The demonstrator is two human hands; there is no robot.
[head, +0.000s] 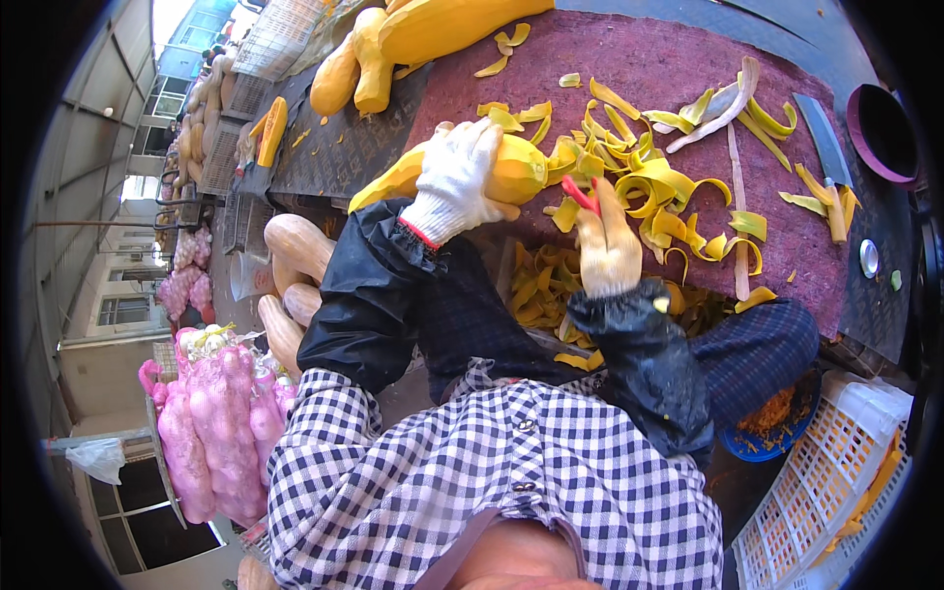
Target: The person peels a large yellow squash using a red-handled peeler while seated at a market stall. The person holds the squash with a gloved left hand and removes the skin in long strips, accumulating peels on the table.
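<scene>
My left hand (459, 177), in a white knit glove with a red-edged cuff, grips a peeled yellow squash (520, 169) from above at the near edge of the table. My right hand (606, 243), in a yellowish glove, holds a red-handled tool (580, 195), probably a peeler, just right of the squash's end; its blade is not clear. Curled squash peels (656, 184) lie in a heap on the dark red mat (737, 110). Beyond my left hand lie more peeled squashes (450, 29).
A knife (824, 140) with a wooden handle lies at the mat's right. Peels fill a space (546, 287) below the table edge. A white plastic crate (818, 464) and a blue basin (767, 442) stand at lower right. Unpeeled squashes (299, 251) and pink net bags (214, 420) are at left.
</scene>
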